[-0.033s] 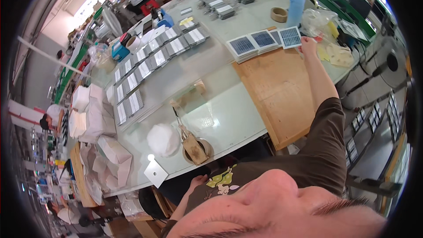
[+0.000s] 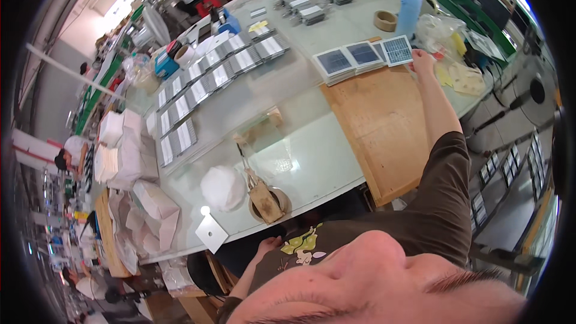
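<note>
Next to nothing changes from the previous frame: the view shifts very slightly, and your right hand [image 2: 422,61] keeps its place at the far edge of the wooden board [image 2: 384,129]. Judgement: the work is at the same stage, with the panel not yet let go.

Right hand: thumb and fingers appear closed on the right edge of the panel [image 2: 397,50]. Left hand [image 2: 270,245]: low, near the table [image 2: 327,156] edge by your shirt; cannot tell whether it grips anything.

Panel: flat, squarish, white border, dark bluish face crossed by pale grid lines, slightly tilted. Position: right end of the row, just beside the middle stack [image 2: 364,54]; the left stack [image 2: 334,63] lies beyond that. Cannot tell whether the panel touches what lies beneath.
</note>
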The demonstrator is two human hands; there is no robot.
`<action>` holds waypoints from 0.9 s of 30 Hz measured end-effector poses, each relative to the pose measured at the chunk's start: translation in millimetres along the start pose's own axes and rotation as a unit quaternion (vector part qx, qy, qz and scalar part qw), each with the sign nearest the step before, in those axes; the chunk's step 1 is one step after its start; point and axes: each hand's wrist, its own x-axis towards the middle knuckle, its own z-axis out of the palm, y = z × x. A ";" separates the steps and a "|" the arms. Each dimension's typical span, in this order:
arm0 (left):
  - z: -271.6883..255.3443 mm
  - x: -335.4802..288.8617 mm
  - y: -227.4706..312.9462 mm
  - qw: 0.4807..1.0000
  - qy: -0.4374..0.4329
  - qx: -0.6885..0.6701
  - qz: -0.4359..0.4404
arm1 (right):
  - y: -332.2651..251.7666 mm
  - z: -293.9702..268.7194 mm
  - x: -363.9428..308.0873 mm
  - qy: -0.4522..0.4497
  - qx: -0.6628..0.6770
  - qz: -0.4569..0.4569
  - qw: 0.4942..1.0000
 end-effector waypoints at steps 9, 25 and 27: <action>-3.7 15.1 -16.1 0.981 -0.096 -0.164 0.034 | 7.3 34.0 -45.4 0.048 -0.368 -0.149 0.916; -111.4 -222.0 181.6 0.873 -0.167 -0.112 0.444 | -43.5 -8.3 -329.8 -0.265 -0.494 -0.450 0.695; -133.6 -304.5 213.9 0.785 -0.029 0.014 0.618 | -46.5 -4.9 -327.0 -0.304 -0.497 -0.433 0.688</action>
